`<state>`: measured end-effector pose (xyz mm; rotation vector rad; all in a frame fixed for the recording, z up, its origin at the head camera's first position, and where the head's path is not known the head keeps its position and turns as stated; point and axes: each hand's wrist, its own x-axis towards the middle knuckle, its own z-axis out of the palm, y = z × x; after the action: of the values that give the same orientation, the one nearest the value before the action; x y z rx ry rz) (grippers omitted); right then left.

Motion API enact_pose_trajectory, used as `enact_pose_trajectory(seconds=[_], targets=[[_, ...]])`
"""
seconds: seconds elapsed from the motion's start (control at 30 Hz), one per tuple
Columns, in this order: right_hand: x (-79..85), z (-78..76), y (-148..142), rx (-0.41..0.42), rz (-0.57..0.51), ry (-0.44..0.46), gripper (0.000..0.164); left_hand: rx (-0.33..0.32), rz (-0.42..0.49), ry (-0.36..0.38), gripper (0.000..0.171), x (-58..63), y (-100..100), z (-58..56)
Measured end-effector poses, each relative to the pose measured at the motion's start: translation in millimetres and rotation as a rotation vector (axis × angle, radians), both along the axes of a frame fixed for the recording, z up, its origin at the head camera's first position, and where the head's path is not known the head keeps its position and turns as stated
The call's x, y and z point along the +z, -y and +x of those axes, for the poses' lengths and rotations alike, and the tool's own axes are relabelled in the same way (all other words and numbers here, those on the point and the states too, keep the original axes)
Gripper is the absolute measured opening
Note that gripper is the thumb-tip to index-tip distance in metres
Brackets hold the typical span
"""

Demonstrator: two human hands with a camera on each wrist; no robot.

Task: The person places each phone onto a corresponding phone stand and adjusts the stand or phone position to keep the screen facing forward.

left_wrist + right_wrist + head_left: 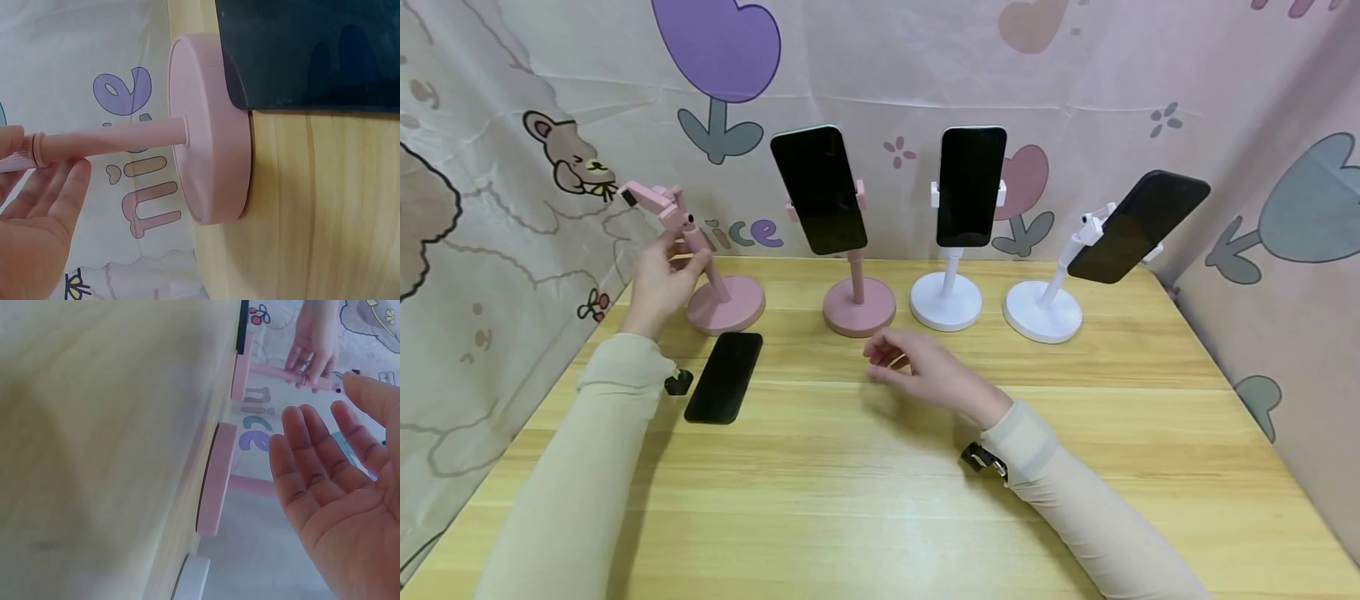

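My left hand (658, 283) grips the upper pole of a pink phone stand (727, 307) at the left end of the row. That stand's holder is tilted to the left and carries no phone. The left wrist view shows the thumb and fingers round the ribbed collar of the pole (112, 140). A black phone (724, 379) lies flat on the table just in front of the stand's round base. Over the middle of the table, near the second pink stand (859, 308), my right hand (931, 372) holds nothing, its fingers loosely bent.
A phone (820, 192) sits tilted in the second pink stand. Further right, one white stand (946, 302) bears an upright phone (972, 187), another white stand (1042, 312) a steeply tilted phone (1138, 225). A printed cloth (865, 50) hangs behind the wooden table (850, 500).
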<state>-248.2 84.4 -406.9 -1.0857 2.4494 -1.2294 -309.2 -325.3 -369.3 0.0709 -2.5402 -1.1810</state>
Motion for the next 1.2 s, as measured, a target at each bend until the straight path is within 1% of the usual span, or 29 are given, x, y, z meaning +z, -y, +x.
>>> enact_pose_trajectory(seconds=[0.13, 0.27, 0.5, 0.63, 0.77, 0.97, 1.2], targets=[[1.6, -0.5, -3.4, -0.009, 0.005, -0.006, 0.027, -0.001, -0.016, -0.012, 0.048, 0.3, -2.4, -2.1], [2.1, -2.1, -5.1, -0.007, 0.004, -0.018, 0.027, -0.004, -0.017, 0.0, 0.046, 1.6, -2.6, -3.8], [3.0, -3.8, -6.9, -0.005, -0.002, -0.01, 0.023, -0.009, -0.003, 0.027, 0.047, 3.3, -2.4, -4.4], [2.9, -5.2, -7.3, -0.006, -0.004, -0.015, 0.022, 0.009, 0.004, 0.028, 0.047, 3.4, -2.1, -3.7], [4.3, -5.6, -9.2, -0.011, 0.002, -0.024, 0.02, 0.034, -0.002, 0.025, 0.046, 5.5, -3.3, -2.6], [7.5, -5.0, -12.6, -0.016, -0.002, -0.016, 0.022, 0.039, -0.014, 0.002, 0.042, 10.6, -8.0, -1.0], [8.1, -6.1, -14.1, -0.016, -0.01, -0.019, 0.022, 0.05, -0.04, -0.023, 0.039, 13.5, -11.6, 6.8]])
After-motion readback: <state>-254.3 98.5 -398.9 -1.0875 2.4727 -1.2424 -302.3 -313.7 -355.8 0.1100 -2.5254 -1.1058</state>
